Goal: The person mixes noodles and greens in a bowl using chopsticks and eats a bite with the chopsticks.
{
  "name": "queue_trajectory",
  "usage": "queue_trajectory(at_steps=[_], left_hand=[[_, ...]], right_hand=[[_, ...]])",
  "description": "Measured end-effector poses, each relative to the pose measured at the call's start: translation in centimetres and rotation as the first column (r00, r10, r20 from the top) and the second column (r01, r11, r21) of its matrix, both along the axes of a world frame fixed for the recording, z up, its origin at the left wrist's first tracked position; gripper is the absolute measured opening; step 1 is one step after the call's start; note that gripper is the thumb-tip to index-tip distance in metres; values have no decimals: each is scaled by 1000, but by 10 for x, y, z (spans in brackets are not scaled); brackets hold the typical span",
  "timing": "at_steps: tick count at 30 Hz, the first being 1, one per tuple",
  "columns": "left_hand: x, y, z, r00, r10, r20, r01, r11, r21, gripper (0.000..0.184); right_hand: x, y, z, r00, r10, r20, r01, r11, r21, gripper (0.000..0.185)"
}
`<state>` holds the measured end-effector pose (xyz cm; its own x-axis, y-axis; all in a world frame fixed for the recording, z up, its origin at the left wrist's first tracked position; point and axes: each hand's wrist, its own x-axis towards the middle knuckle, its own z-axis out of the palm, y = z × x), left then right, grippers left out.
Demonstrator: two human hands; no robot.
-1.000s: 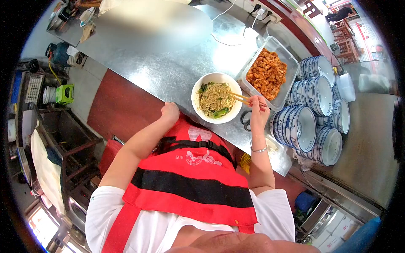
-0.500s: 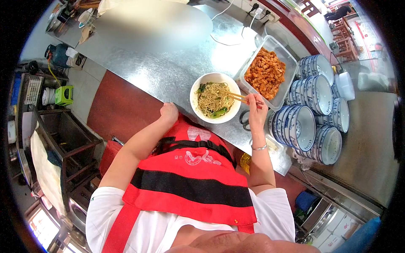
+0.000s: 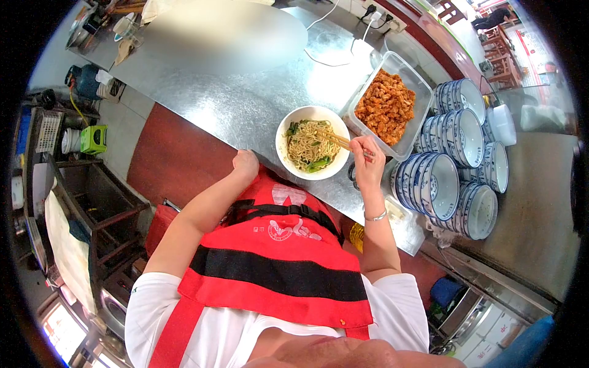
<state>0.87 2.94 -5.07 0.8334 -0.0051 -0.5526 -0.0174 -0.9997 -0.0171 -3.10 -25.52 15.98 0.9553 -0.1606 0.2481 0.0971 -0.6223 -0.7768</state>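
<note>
My right hand [image 3: 369, 161] grips a pair of wooden chopsticks [image 3: 338, 140], whose tips are in the noodles [image 3: 305, 147]. The noodles lie with green leaves in a white bowl [image 3: 283, 153] near the counter's front edge. My left hand [image 3: 246, 164] is closed at that edge, left of the bowl; whatever it holds, if anything, is hidden. Just right of the bowl is a clear plastic tub [image 3: 418, 127] with reddish-brown food pieces [image 3: 386, 106]. Black scissor-like handles [image 3: 353, 174] show partly beside my right hand.
Blue-and-white bowls [image 3: 443, 187] stand in several stacks at the right. A white cable [image 3: 325, 62] lies on the metal counter [image 3: 202, 98]. A dark rack [image 3: 92, 190] is at the left. Far off at the top right, a person [image 3: 492, 19] is partly visible.
My right hand has shifted slightly left with the chopsticks, which reach further into the noodles. My left hand has stayed in place.
</note>
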Motion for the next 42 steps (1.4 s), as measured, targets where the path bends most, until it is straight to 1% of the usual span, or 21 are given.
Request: queue_trajectory(at_steps=[3,7,10,15,16,18,19,20,21,22,23,25,26,27,29,30,31,33,35,38,42], left_hand=[[0,-1,5,999,-33,-11,33,999,24,26],[0,0,4,998,-60,-10,60,998,20,26],[0,-1,5,1000,-12,-4,12,1000,10,27],[-1,-1,4,1000,-23,2,23,1000,20,25],[-1,-1,2,1000,-23,2,23,1000,19,25],[-1,-2,1,1000,3,15,-3,1000,25,24],[-1,-1,1,1000,2,14,-3,1000,25,24],[-1,-1,0,1000,-17,12,17,999,31,24],[-1,-1,1,999,-37,9,37,999,37,24],[-1,-1,1,999,-39,8,39,999,37,24],[0,-1,1,1000,-21,5,21,1000,23,23],[0,-1,2,1000,-6,0,6,1000,8,23],[0,-2,2,1000,-10,5,10,1000,17,24],[0,-2,3,1000,-15,10,14,1000,27,24],[0,-1,-1,1000,-5,5,5,1000,23,24],[1,-1,-3,1000,9,1,-9,1000,18,24],[1,-1,-2,1000,5,-1,-5,1000,19,24],[0,-1,1,1000,0,2,0,1000,26,26],[1,1,0,1000,-25,-8,25,1000,6,26],[1,1,2,999,-41,-30,41,999,-12,27],[0,4,-2,998,-53,-16,52,998,-34,27]], right_hand=[[2,4,1,997,31,66,-29,999,-34,12],[5,6,-2,999,43,22,-42,998,-44,12],[5,7,-6,1000,29,4,-28,999,-25,12],[4,-2,-13,995,-89,-35,93,981,168,15],[3,-7,-17,995,-89,-35,94,981,167,15],[3,-21,-25,983,-173,-54,180,911,371,21],[3,-29,-25,983,-173,-55,181,911,370,21],[3,-37,-25,970,-222,-96,234,766,599,23],[3,-39,-19,955,-256,-149,272,562,781,26],[1,-42,-11,955,-246,-167,251,368,895,28],[0,-43,-3,954,-249,-168,254,367,895,28],[-3,-46,9,972,-84,-218,211,-92,973,31],[-6,-45,16,987,22,-156,158,-206,966,30],[-8,-40,23,987,19,-158,158,-207,966,30],[-11,-24,38,983,179,40,52,-481,875,31],[-13,-12,52,971,228,73,27,-406,914,35],[-16,-4,63,972,224,71,27,-407,913,35],[-21,9,80,887,362,289,-96,-467,879,39],[-24,17,93,871,381,310,-120,-447,886,41],[-26,28,107,776,450,443,-243,-435,867,37],[-29,36,119,728,479,490,-264,-464,845,39]])
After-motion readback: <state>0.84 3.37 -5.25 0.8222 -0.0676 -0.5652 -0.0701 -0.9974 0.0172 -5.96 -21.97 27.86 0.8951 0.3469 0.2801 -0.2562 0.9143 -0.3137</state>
